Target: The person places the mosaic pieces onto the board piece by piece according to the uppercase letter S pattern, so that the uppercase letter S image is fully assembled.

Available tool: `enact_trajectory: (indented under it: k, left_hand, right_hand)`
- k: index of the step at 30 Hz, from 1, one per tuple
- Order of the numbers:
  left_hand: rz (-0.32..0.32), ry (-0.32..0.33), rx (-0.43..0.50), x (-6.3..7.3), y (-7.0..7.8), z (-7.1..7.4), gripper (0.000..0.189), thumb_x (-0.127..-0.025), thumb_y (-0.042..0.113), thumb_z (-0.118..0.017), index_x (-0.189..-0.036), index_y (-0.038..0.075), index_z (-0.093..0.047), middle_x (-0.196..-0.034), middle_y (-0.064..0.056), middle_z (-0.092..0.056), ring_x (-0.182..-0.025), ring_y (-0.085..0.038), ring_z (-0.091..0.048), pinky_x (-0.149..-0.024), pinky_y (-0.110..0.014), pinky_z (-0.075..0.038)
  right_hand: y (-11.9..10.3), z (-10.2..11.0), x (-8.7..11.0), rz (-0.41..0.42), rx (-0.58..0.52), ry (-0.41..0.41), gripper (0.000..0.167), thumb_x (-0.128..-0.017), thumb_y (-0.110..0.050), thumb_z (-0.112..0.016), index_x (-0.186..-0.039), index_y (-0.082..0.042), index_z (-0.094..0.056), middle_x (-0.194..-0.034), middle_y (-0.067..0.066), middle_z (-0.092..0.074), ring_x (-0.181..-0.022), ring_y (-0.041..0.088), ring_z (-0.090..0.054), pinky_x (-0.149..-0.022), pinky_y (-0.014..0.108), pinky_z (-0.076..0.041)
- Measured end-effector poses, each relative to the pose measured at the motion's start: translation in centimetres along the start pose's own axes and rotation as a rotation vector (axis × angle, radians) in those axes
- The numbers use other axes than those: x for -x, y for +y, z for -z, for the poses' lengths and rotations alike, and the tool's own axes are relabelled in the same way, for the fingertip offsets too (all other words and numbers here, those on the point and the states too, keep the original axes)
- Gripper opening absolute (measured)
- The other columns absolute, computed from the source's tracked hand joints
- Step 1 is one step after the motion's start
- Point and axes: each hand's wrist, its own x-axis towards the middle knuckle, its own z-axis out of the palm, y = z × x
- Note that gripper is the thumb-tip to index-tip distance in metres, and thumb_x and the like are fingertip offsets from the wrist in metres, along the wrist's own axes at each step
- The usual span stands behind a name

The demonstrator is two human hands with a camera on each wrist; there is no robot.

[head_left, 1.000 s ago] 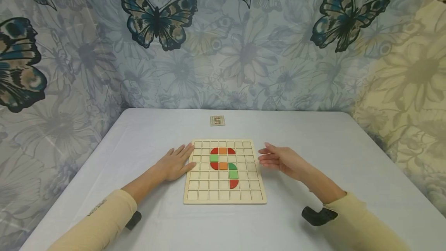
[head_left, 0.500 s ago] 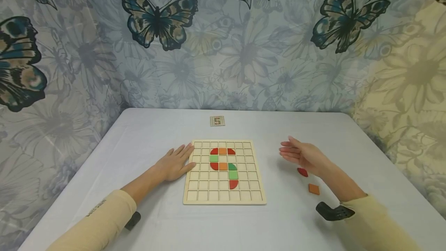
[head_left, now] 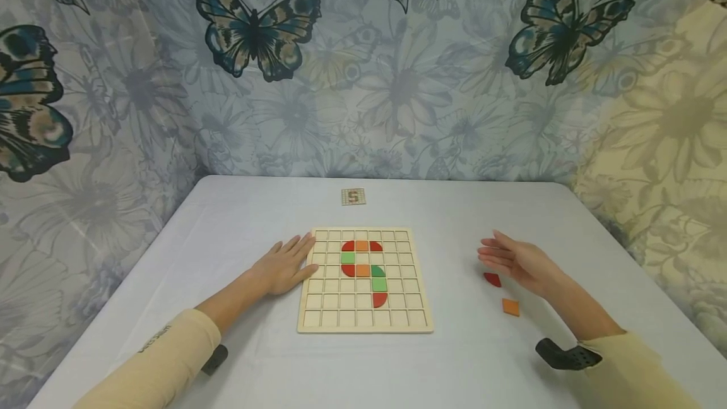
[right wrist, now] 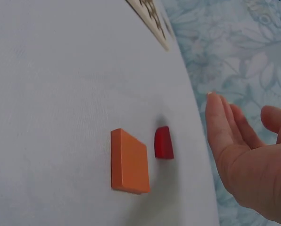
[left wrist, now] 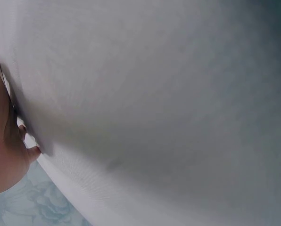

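Note:
A pale wooden grid board (head_left: 329,302) lies on the white table with red, orange and green tiles (head_left: 362,270) set in an S-like curve. My left hand (head_left: 282,270) rests at its left edge, fingers straight and thumb over the rim; the left wrist view shows only part of this hand (left wrist: 6,146). To the board's right, my right hand (head_left: 525,262) is held above the table with fingers extended, holding nothing visible. Just below its fingers lies a red rounded tile (head_left: 493,279), and nearer me an orange square tile (head_left: 510,307). Both tiles also show in the right wrist view.
A small card (head_left: 353,197) with a gridded S figure lies behind the board. The white table (head_left: 238,207) meets a butterfly-patterned backdrop (head_left: 397,112) at its back and sides. Dark devices (head_left: 568,355) sit under both wrists.
My right hand has moved right, away from the board's edge. The red and orange tiles, out of sight one second ago, now lie on the table. My left hand stays put.

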Motion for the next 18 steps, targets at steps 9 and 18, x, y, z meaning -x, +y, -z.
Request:
enact_trajectory:
  k: [9,18]
  left_hand:
    - [0.003,0.003,0.003,-0.1,-0.1,-0.2,0.071,-0.102,0.050,-0.029,-0.152,0.002,-0.015,-0.157,-0.013,-0.013,-0.142,-0.035,-0.014,-0.110,-0.055,-0.014]
    - [0.008,-0.004,0.001,-0.2,0.0,-0.2,0.070,-0.102,0.049,-0.029,-0.152,0.002,-0.015,-0.157,-0.013,-0.012,-0.142,-0.035,-0.014,-0.110,-0.056,-0.015]
  right_hand:
    - [0.7,1.6,1.2,0.012,-0.028,-0.013,0.025,-0.103,-0.021,-0.045,-0.100,-0.005,-0.065,-0.100,0.011,-0.069,-0.095,0.020,-0.067,-0.087,0.033,-0.050]
    - [1.5,2.9,2.1,0.029,0.036,-0.006,0.025,-0.103,-0.023,-0.044,-0.106,-0.005,-0.061,-0.103,0.008,-0.069,-0.097,0.017,-0.066,-0.087,0.032,-0.050]
